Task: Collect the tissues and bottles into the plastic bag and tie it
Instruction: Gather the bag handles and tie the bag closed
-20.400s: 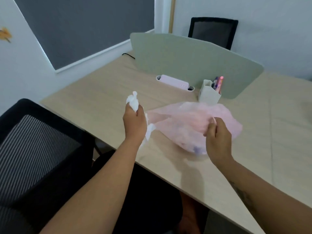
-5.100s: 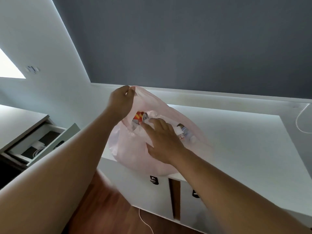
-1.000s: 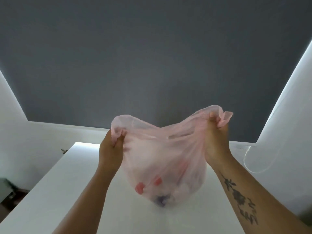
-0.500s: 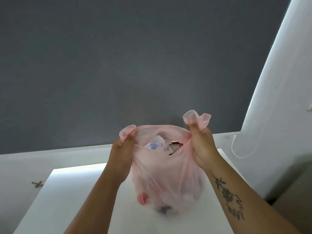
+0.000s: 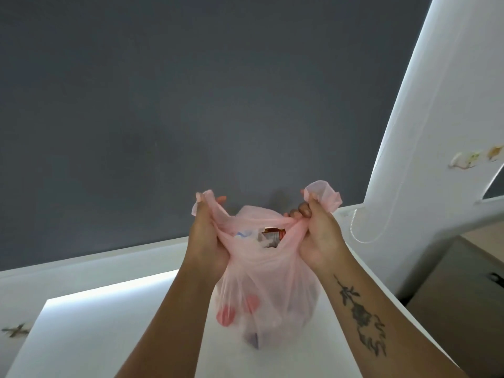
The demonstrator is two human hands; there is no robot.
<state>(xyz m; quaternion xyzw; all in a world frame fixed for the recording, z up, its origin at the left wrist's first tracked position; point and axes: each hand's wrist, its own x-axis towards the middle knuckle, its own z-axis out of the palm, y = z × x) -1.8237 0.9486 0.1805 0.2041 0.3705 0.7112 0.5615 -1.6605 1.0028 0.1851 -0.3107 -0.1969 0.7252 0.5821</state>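
A thin pink plastic bag [image 5: 275, 290] stands full on a white cabinet top [image 5: 90, 334]. My left hand [image 5: 206, 246] grips its left handle and my right hand [image 5: 319, 236] grips its right handle, each pulled up and apart. Through the open mouth I see a bottle with a red and silver label [image 5: 272, 237] and crumpled white tissue [image 5: 245, 235]. Pink bottle caps [image 5: 225, 317] show through the bag's lower wall. The rest of the contents are blurred by the plastic.
A dark grey roller blind [image 5: 191, 105] fills the wall behind the cabinet. A white window frame with a bead cord [image 5: 381, 230] rises at the right. Lower right lies the corner of a beige desk [image 5: 463, 290].
Both hands have drawn the two handles closer together and slightly higher, narrowing the bag's mouth. The view has shifted a little to the right.
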